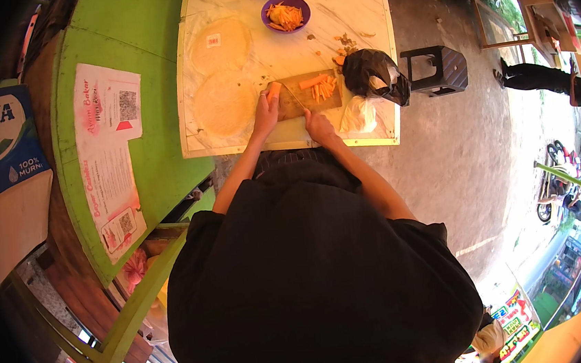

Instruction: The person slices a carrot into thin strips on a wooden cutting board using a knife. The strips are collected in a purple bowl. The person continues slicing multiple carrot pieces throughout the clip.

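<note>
At the left end of a small wooden cutting board [291, 110], my left hand [267, 112] is closed round a carrot piece [273, 90]. My right hand [320, 128] grips a knife [296, 99], whose thin blade slants across the board beside that carrot. Cut carrot sticks [324, 88] lie in a heap on the board's right side, next to another carrot length [308, 82]. Beyond the board stands a purple bowl [264, 19] with orange carrot strips in it. My fingers cover most of the knife's handle.
A black plastic bag [363, 68] and a pale plastic bag [359, 115] sit right of the board on the marble-patterned table [218, 146]. Peel scraps [345, 41] lie behind them. A dark stool [443, 70] stands to the right; a green counter [157, 75] is at left.
</note>
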### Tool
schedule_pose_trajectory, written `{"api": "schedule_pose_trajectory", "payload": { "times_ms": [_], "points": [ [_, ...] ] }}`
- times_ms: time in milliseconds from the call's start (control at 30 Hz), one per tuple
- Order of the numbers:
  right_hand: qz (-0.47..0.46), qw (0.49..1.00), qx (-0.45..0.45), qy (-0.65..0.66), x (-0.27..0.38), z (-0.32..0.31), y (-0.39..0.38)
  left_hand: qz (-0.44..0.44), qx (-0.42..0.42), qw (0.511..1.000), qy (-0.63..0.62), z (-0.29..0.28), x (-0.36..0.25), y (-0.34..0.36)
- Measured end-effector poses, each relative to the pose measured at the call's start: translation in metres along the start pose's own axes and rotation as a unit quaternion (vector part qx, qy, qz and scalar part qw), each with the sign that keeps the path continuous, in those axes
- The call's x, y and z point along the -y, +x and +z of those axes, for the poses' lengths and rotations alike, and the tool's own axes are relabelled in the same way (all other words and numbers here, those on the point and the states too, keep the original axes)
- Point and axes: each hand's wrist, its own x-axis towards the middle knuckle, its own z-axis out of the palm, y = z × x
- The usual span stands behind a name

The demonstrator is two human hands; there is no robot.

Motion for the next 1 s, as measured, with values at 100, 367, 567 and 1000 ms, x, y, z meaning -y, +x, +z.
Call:
{"api": "schedule_pose_trajectory", "payload": {
  "times_ms": [100,367,567,1000],
  "points": [
    [-0.048,0.996,0.059,0.044,-0.012,-0.008,0.008,-0.123,0.032,0.976,-0.179,-0.006,-0.011,0.003],
    [0.006,0.976,0.056,0.209,-0.007,-0.051,-0.018,-0.212,0.068,0.882,-0.415,-0.027,0.007,0.013],
    [0.036,0.966,0.063,0.25,-0.021,-0.052,-0.036,-0.244,0.076,0.852,-0.458,-0.023,-0.005,0.016],
    [0.021,0.977,0.071,0.201,-0.006,-0.051,-0.031,0.133,-0.026,0.986,0.102,0.008,-0.022,-0.001]
  ]
}}
